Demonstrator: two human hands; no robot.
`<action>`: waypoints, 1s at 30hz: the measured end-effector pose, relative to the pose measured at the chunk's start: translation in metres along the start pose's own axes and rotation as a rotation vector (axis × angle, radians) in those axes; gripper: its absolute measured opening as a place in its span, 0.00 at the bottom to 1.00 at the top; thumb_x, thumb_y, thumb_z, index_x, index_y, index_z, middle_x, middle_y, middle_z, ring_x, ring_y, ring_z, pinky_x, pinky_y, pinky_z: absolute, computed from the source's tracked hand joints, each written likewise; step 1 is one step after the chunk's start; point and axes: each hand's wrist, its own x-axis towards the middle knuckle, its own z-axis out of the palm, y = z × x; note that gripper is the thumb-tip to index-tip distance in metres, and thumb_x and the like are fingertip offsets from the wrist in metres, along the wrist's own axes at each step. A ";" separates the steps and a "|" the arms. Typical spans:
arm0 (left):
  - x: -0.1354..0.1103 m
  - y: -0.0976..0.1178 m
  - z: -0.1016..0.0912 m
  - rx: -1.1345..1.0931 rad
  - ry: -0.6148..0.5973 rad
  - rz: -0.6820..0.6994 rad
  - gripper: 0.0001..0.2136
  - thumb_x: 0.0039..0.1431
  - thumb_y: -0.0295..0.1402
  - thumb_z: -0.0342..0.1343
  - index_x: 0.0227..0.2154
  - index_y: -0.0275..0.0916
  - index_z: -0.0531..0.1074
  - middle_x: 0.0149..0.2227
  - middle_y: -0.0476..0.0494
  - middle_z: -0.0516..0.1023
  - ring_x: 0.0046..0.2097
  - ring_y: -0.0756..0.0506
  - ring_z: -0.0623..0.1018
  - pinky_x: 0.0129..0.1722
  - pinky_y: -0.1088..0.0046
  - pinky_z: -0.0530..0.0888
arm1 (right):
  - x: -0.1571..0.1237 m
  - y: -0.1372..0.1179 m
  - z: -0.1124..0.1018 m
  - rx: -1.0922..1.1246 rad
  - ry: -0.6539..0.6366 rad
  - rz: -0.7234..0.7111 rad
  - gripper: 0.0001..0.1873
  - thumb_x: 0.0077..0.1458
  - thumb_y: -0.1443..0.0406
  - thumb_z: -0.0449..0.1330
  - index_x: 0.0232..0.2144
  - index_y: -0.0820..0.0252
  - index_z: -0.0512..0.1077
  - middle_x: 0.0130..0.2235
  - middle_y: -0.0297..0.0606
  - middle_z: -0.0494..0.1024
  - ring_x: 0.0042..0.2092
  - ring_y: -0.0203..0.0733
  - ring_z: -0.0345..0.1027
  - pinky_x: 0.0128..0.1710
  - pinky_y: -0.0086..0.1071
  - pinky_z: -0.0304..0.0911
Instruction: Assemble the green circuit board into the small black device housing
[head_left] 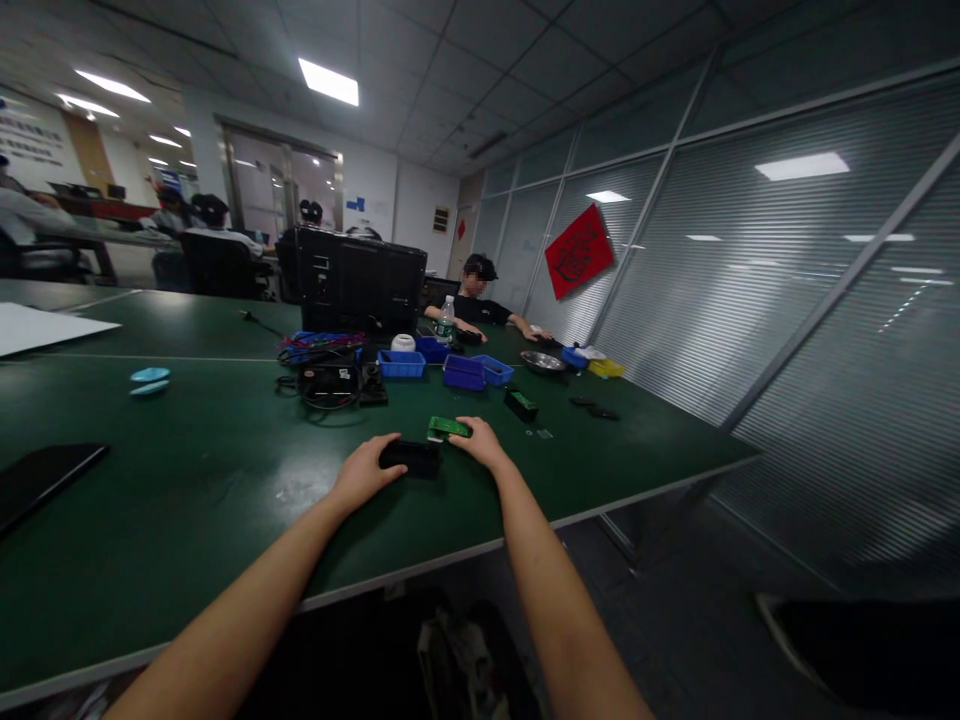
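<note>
My left hand [369, 470] grips the left end of a black rectangular casing [420, 460], thumb on the near side and fingers on the far side. The casing rests on the green table. In my right hand [480, 442] is a green circuit board [448, 427], pinched at its right end. The board is held just above and behind the casing's right end, with a small pale part under its left edge. Beyond my right hand stands another black casing [520, 404] with green board showing at its top.
Blue bins [401, 365], a baseball [403, 343], a black power adapter [328, 382] with cables and a monitor [362, 280] stand farther back. A metal dish [543, 362] and flat black pieces [594, 408] lie to the right. Another person [487, 308] sits at the far end.
</note>
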 end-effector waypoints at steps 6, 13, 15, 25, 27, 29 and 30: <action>-0.001 0.001 -0.001 0.000 -0.019 -0.058 0.31 0.45 0.38 0.56 0.55 0.41 0.57 0.51 0.42 0.68 0.51 0.42 0.68 0.49 0.68 0.64 | 0.003 0.004 0.002 0.013 0.040 0.054 0.23 0.41 0.59 0.63 0.41 0.60 0.71 0.40 0.40 0.70 0.44 0.41 0.63 0.44 0.32 0.56; 0.001 0.000 0.000 0.020 -0.032 -0.112 0.38 0.44 0.39 0.57 0.59 0.41 0.48 0.47 0.40 0.71 0.46 0.42 0.72 0.44 0.69 0.67 | -0.005 -0.025 -0.003 0.620 0.011 -0.023 0.24 0.44 0.59 0.60 0.44 0.63 0.69 0.36 0.39 0.73 0.35 0.38 0.66 0.36 0.32 0.61; 0.001 -0.001 0.001 0.006 -0.018 -0.115 0.40 0.44 0.39 0.57 0.59 0.40 0.45 0.46 0.40 0.71 0.46 0.42 0.72 0.44 0.70 0.67 | -0.010 -0.037 -0.002 0.817 -0.062 -0.086 0.24 0.44 0.60 0.60 0.44 0.63 0.68 0.36 0.39 0.73 0.34 0.38 0.67 0.36 0.32 0.61; 0.001 0.003 -0.001 -0.003 -0.033 -0.150 0.42 0.43 0.38 0.58 0.60 0.39 0.42 0.47 0.40 0.71 0.47 0.41 0.71 0.43 0.70 0.66 | -0.024 -0.067 0.003 0.492 -0.060 -0.147 0.20 0.39 0.60 0.64 0.37 0.61 0.73 0.30 0.33 0.69 0.31 0.34 0.60 0.33 0.29 0.58; 0.001 0.002 0.000 -0.007 -0.037 -0.154 0.43 0.43 0.38 0.58 0.60 0.39 0.41 0.46 0.40 0.71 0.46 0.42 0.72 0.42 0.71 0.66 | -0.024 -0.068 0.002 0.430 -0.072 -0.166 0.19 0.39 0.61 0.64 0.37 0.60 0.73 0.31 0.33 0.68 0.32 0.34 0.60 0.34 0.29 0.58; 0.001 0.001 0.000 -0.009 -0.036 -0.149 0.42 0.43 0.38 0.58 0.60 0.40 0.41 0.46 0.41 0.71 0.46 0.42 0.72 0.42 0.70 0.66 | -0.024 -0.068 0.002 0.367 -0.092 -0.192 0.19 0.38 0.62 0.64 0.37 0.59 0.73 0.32 0.33 0.68 0.33 0.35 0.61 0.35 0.30 0.58; 0.001 0.001 0.000 -0.010 -0.032 -0.144 0.42 0.43 0.37 0.58 0.60 0.40 0.42 0.46 0.41 0.71 0.46 0.42 0.72 0.42 0.70 0.66 | -0.024 -0.067 0.002 0.342 -0.102 -0.207 0.19 0.38 0.62 0.65 0.37 0.58 0.73 0.33 0.33 0.68 0.34 0.35 0.61 0.36 0.30 0.58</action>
